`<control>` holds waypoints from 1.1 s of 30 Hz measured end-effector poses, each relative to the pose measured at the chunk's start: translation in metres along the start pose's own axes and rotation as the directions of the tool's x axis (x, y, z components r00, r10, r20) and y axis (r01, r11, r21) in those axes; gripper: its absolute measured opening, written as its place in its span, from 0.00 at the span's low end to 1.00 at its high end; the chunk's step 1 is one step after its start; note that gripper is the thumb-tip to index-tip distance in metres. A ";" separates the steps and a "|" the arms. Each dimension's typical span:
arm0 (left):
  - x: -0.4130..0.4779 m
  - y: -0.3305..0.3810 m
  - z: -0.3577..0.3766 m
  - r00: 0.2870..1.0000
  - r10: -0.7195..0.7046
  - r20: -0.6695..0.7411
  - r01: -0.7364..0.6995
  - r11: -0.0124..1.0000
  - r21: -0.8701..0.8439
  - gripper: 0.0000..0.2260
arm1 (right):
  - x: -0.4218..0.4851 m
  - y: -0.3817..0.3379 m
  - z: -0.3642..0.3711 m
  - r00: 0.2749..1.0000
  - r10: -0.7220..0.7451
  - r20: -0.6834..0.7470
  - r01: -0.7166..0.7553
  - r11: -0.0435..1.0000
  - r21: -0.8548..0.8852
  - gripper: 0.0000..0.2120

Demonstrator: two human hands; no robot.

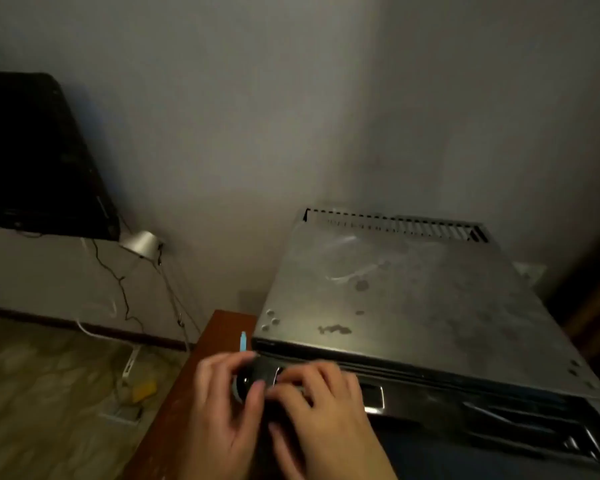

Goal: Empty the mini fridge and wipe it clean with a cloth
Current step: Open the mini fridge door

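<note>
The mini fridge (413,306) is a grey metal box with a stained, dusty top and vent slots along its back edge. It stands on a brown wooden surface (222,337) against the wall. Its dark front panel faces me at the bottom of the view. My left hand (219,407) curls its thumb and fingers round a round dark knob (245,382) at the panel's left end. My right hand (319,407) lies just beside it, fingers bent onto a chrome-framed recess (373,398) in the panel. Whether it holds anything is hidden. No cloth is in view.
A small blue object (243,341) stands at the fridge's front left corner. To the left are a silver lamp (141,242), a black screen (32,150) and dangling cables. A yellow item (144,391) lies on the floor below. The wall is close behind the fridge.
</note>
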State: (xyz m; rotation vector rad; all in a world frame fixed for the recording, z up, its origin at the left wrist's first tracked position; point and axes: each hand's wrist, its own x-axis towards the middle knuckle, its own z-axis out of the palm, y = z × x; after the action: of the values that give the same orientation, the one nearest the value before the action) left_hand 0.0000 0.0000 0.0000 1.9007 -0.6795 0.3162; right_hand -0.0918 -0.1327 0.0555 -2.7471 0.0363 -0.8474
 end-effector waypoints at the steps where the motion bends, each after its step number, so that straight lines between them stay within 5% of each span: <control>1: 0.006 0.007 0.001 1.000 0.020 -0.019 -0.020 1.000 -0.020 0.12 | 0.005 -0.001 0.002 0.999 -0.011 0.049 0.010 1.000 0.004 0.13; 4: 0.016 0.014 0.004 1.000 0.011 -0.019 -0.010 1.000 0.026 0.10 | 0.012 -0.004 0.011 0.988 0.009 0.157 -0.002 0.999 -0.042 0.18; 21: 0.012 0.008 0.000 0.988 -0.051 0.145 0.067 0.992 -0.110 0.10 | 0.010 -0.015 0.025 0.986 0.100 0.131 -0.071 0.975 -0.209 0.28; 28: 0.016 -0.001 -0.005 0.980 0.021 0.197 0.007 0.990 -0.140 0.17 | 0.009 -0.032 0.038 0.979 0.204 0.004 -0.193 0.933 -0.303 0.23; 33: 0.025 -0.009 -0.011 0.950 0.063 0.306 -0.016 0.988 -0.153 0.07 | 0.012 -0.048 0.053 0.940 0.334 -0.077 -0.341 0.887 -0.313 0.21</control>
State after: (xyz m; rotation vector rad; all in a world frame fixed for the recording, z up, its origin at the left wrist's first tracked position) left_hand 0.0264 0.0050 0.0102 1.8114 -0.9250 -0.0122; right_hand -0.0550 -0.0752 0.0328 -2.8947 0.6973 -0.8304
